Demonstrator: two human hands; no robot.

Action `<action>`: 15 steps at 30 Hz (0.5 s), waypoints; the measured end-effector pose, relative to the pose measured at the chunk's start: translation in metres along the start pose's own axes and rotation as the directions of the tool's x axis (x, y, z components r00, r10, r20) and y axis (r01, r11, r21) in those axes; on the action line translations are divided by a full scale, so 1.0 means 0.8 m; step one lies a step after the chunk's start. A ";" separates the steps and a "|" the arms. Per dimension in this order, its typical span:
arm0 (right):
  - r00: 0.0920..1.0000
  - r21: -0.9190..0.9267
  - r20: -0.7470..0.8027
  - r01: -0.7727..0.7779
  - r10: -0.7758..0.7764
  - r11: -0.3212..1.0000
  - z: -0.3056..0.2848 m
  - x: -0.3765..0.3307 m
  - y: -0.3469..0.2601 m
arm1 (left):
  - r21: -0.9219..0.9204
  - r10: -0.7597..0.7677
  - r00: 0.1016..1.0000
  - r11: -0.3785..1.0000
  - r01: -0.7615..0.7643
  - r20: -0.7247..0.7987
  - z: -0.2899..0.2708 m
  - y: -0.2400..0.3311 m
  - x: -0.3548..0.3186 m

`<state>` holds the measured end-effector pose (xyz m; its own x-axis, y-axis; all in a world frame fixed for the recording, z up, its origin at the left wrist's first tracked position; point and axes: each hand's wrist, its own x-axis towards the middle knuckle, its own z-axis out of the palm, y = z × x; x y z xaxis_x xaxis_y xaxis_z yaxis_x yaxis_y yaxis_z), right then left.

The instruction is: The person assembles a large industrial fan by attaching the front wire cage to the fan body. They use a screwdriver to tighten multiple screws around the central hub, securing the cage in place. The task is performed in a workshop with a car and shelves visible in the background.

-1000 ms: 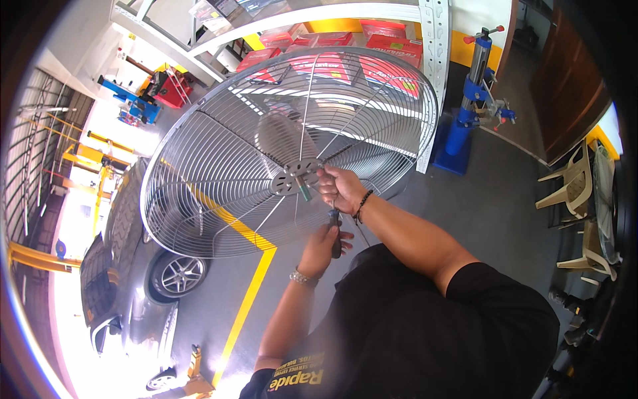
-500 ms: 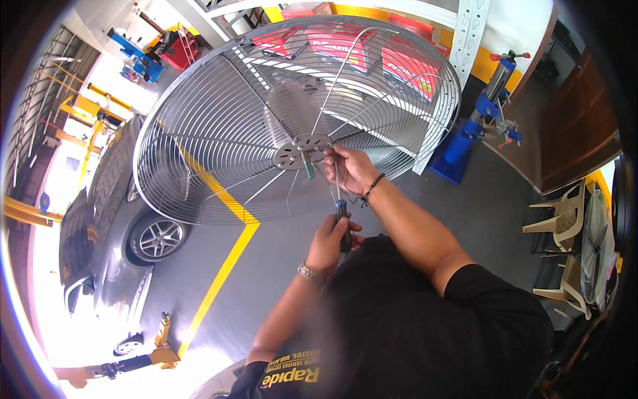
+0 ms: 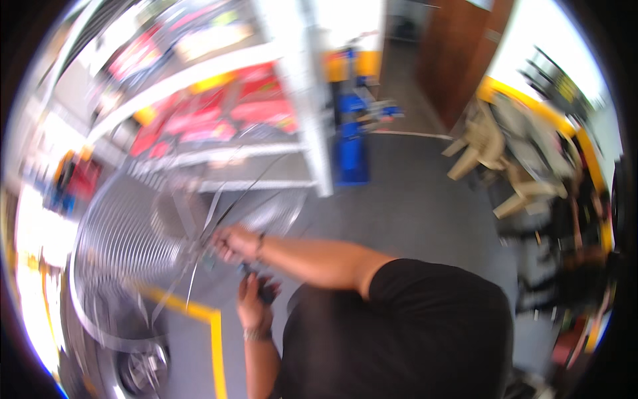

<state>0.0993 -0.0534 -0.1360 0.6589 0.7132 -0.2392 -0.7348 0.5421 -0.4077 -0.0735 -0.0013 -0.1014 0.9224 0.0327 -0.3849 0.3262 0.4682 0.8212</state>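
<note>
Wire fan guard (image 3: 126,246) had swung left; right hand (image 3: 232,243) still gripped its hub, left hand (image 3: 256,296) clutched a dark tool (image 3: 266,290).

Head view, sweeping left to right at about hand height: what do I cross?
Round wire fan guard → right hand at its hub, with the left hand just below holding a dark tool → blue stand → beige plastic chairs.
</note>
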 end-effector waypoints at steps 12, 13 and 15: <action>0.993 -0.106 -0.073 -0.101 0.093 0.989 0.002 0.063 0.006 | 0.048 -0.093 0.979 0.995 0.086 0.182 0.014 0.050 -0.012; 0.995 -0.132 -0.041 -0.099 0.095 0.986 0.002 0.065 0.006 | 0.084 -0.078 0.964 0.995 0.058 0.256 0.010 0.056 -0.014; 0.993 -0.200 -0.108 -0.075 0.054 0.977 0.005 0.058 0.001 | 0.129 -0.069 0.951 0.991 0.031 0.301 0.003 0.061 -0.009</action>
<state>0.1283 -0.0182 -0.1442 0.6320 0.6891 -0.3547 -0.7347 0.3871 -0.5571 -0.0635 0.0196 -0.0578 0.9172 -0.2672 -0.2956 0.3783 0.3511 0.8565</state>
